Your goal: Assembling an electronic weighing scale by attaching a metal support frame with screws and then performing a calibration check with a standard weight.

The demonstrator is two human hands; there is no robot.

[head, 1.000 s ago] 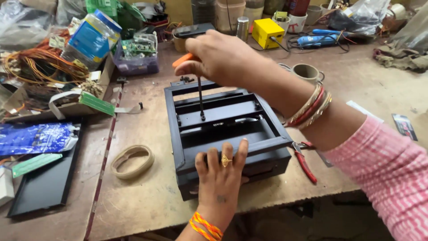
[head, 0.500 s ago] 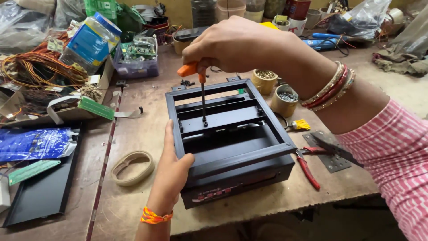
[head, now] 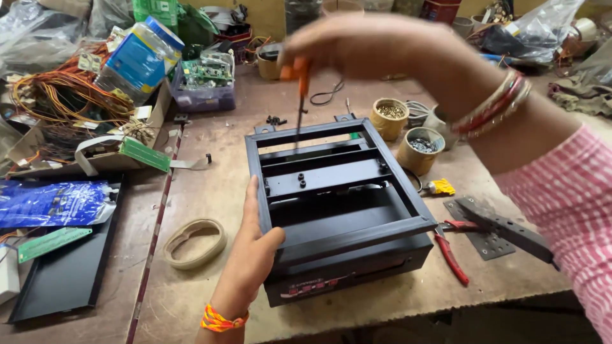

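A black metal chassis frame (head: 338,210) lies open on the wooden workbench (head: 210,299). My left hand (head: 252,248) grips its left front edge, thumb over the rim, an orange thread band on the wrist. My right hand (head: 363,44) is raised above the frame's far side and is closed around an orange-handled screwdriver (head: 301,95). The shaft points down, its tip at the frame's far crossbar. Red and gold bangles sit on my right wrist, with a pink checked sleeve behind them.
Two small tubs of screws (head: 421,146) stand right of the frame. Red-handled pliers (head: 449,251) and a black metal bracket (head: 503,229) lie at the front right. A tape roll (head: 194,242), a black panel (head: 64,277), wires and circuit boards (head: 204,73) crowd the left.
My left hand moved from the frame's front top to its left edge. My right hand rose with the screwdriver, and the view shifted so the screw tubs show.
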